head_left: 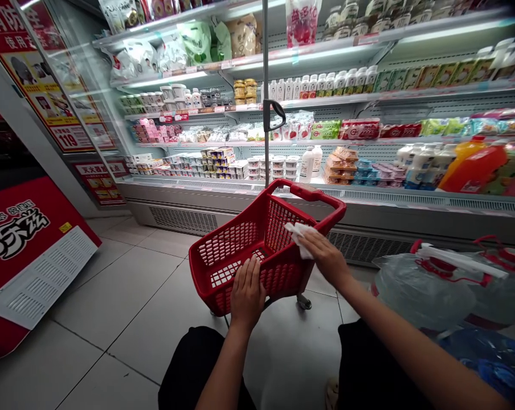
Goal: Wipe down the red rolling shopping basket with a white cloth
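A small red plastic shopping basket [232, 250] on wheels stands on the tiled floor in front of me. My left hand [248, 293] is curled over its near rim, gripping it. My right hand [323, 254] presses a crumpled white cloth [299, 233] against the basket's right rim, fingers closed over the cloth. The basket's inside looks empty.
An open refrigerated shelf unit [326, 196] full of dairy packs and bottles runs behind the basket. A grey pole [265, 91] with a dark handle rises from the basket. Large water jugs [428, 290] with red handles sit at my right. A red cabinet [31, 256] stands at left.
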Motion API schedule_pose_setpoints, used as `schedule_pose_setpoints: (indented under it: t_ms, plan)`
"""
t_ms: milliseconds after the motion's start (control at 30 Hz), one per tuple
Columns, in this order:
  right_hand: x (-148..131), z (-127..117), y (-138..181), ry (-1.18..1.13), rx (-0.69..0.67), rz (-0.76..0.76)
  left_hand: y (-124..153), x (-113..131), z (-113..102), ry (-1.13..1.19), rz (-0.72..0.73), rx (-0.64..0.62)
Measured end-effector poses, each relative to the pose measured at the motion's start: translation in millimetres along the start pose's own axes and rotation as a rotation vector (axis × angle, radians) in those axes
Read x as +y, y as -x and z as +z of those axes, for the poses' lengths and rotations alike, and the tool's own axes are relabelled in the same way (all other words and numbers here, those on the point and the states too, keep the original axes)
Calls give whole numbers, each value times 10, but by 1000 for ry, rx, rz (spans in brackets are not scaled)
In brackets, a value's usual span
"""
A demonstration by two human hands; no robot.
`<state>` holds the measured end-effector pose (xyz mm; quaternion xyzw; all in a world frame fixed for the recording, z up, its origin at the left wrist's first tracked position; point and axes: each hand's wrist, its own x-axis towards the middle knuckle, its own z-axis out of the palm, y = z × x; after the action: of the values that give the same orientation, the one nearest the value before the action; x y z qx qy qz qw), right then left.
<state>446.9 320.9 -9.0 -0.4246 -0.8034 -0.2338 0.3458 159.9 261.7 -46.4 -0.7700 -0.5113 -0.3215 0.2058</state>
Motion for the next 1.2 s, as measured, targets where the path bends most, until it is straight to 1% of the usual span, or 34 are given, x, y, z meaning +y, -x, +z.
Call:
schedule_pose_setpoints:
  t_ms: [100, 167, 200, 267, 333, 433, 500, 533, 600, 667, 767, 833, 900, 967, 1033, 1100, 1133, 1200]
  plan:
    - [-375, 192, -14, -90, -31, -74, -8, 12, 25, -28, 9, -14]
    - [-465, 244, -39, -132, -54, -124, -12, -8, 13, -70, 12, -38]
    - [-443, 238, -52, -141, -71, -152, -14, -23, 2, -89, 17, -49]
    - [-271, 166, -75, -134, -102, -192, -18, -54, -21, -113, 29, -64]
    - [13, 38, -84, -98, -111, -174, -23, -71, -34, -113, 38, -74]
    - [422, -152, -77, -16, -92, -39, -31, -62, -29, -78, 30, -83]
    - [544, -197, -74, 17, -84, 41, -34, -40, -13, -40, 15, -76]
    - [539, -182, -76, 22, -79, 68, -35, -30, -4, -20, 7, -71]
    - [399, -80, -91, 13, -68, 93, -36, -14, 15, 18, 4, -70]
    - [128, 85, -114, -15, -73, 80, -34, -9, 29, 48, 17, -85]
    - [-302, 319, -155, -83, -110, 2, -23, -17, 39, 64, 37, -112]
    - [-436, 391, -182, -124, -135, -59, -11, -28, 36, 59, 35, -116]
    - [-372, 373, -210, -147, -152, -107, 1, -42, 25, 43, 23, -110]
    - [-144, 288, -243, -130, -147, -105, 11, -53, 9, 24, 20, -107]
    - [126, 188, -280, -74, -116, -47, 16, -53, -4, 14, 28, -106]
    - [296, 127, -311, -17, -80, 21, 18, -34, -8, 15, 30, -101]
    - [309, 122, -320, 0, -62, 50, 17, -17, -8, 18, 23, -97]
    - [173, 168, -310, 7, -30, 85, 12, 26, -3, 18, -6, -91]
